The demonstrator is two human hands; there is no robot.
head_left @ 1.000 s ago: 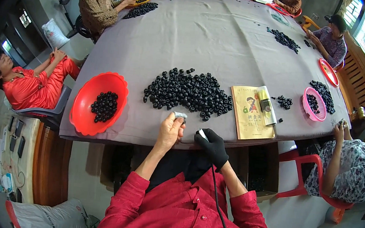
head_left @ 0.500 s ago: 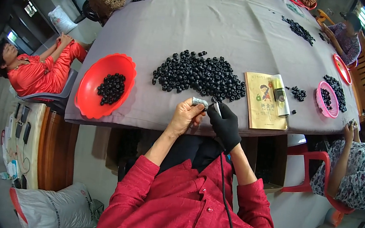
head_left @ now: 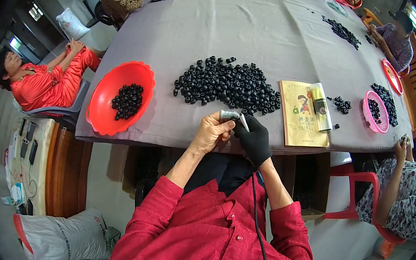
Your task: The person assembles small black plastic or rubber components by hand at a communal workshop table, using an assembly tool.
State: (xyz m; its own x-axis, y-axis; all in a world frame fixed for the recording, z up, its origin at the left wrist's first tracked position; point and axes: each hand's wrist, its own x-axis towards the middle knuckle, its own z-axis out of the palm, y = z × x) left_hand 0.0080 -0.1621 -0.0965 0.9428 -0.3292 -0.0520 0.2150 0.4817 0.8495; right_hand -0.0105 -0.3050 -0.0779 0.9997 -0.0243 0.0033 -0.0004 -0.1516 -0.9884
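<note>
Both hands meet over the table's near edge, just below a heap of small black ring-like pieces (head_left: 228, 86). My left hand (head_left: 211, 134) is bare and pinched closed, with a grey wrap (head_left: 229, 115) around the index finger. Whatever its fingertips hold is too small or hidden to name. On my right hand (head_left: 254, 144) is a black glove, its fingers closed around a slim white pen-like tool (head_left: 244, 122). The tool's tip points up and left, close to the left fingertips. A black cable (head_left: 256, 212) runs from near the right wrist down over the red shirt.
Left of the heap stands a red scalloped bowl (head_left: 98, 110) with similar pieces inside. A yellow booklet (head_left: 296, 132) and a clear-and-yellow tube (head_left: 321, 108) lie to the right, near a pink basket (head_left: 365, 114). Several people sit around the grey-covered table (head_left: 249, 37).
My right hand has shifted slightly, and more of the white tool shows, leaning toward the left fingertips. My left hand stays nearly in place.
</note>
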